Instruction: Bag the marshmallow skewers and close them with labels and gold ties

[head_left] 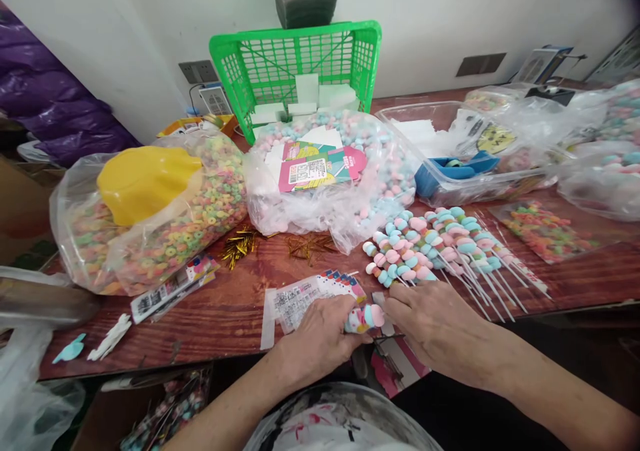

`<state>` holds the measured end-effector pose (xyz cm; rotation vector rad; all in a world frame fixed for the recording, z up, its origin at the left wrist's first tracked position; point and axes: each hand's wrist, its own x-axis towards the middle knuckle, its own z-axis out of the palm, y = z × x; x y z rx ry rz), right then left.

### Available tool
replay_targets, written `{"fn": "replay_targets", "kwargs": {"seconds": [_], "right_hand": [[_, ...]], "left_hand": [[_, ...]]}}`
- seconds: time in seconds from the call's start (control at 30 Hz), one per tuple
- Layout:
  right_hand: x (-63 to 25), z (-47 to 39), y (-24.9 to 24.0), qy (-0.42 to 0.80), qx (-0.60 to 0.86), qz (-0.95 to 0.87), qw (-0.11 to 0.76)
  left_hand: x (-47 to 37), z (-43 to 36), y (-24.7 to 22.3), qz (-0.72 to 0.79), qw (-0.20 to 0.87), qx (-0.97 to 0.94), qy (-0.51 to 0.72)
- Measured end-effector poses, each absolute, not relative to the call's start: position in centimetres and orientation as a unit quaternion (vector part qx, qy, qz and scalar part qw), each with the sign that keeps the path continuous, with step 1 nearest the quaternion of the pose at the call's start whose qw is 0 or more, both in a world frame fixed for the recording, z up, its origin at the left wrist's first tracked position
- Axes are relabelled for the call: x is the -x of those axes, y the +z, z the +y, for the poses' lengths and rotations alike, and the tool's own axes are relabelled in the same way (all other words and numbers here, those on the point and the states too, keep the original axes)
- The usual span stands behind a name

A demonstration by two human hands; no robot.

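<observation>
Near the table's front edge, my left hand (327, 331) is wrapped round a marshmallow skewer (370, 318). Its pink and pale blue end shows, and a printed plastic sleeve covers the part by my fingers. My right hand (420, 314) is closed at the skewer's right end, with its fingertips touching a bit of clear plastic; what it grips is mostly hidden. Beyond my left hand lies a fanned stack of printed plastic sleeves (300, 301). Past my right hand is a pile of pink and blue marshmallow skewers (440, 241), their white sticks pointing toward me.
A large bag of marshmallows (390, 164) carries printed cards (315, 169). Left of it is a bag of ring candies (200, 217) with a yellow cloth-like piece (147, 181) on top. Behind stand a green basket (300, 51) and a clear bin (425, 114). Gold ties (240, 245) lie mid-table.
</observation>
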<state>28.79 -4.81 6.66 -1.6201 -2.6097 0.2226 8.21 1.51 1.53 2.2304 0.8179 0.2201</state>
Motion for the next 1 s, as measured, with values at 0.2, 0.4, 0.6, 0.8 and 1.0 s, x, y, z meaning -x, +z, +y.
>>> {"fn": "replay_targets", "kwargs": {"seconds": [0.2,0.4,0.6,0.8,1.0], "right_hand": [[-28.0,-4.1,6.8,0.101,0.550,-0.829,0.016],[-28.6,-4.4,6.9,0.157,0.598,-0.786,0.001],[-27.9,-4.4,7.0,0.133,0.588,-0.798,-0.005],[-26.7,-4.3,7.3,0.117,0.589,-0.800,-0.013],[-27.1,-4.6,6.9,0.095,0.578,-0.810,-0.014]], "left_hand": [[-8.4,1.4,1.9,0.329,0.389,-0.855,0.100],[-7.2,1.4,1.9,0.380,0.303,-0.869,0.095],[-7.9,1.0,0.9,0.337,0.215,-0.910,0.113],[-8.5,1.2,1.4,0.354,0.302,-0.878,0.110],[-7.5,2.1,2.3,0.361,0.420,-0.829,0.085]]}}
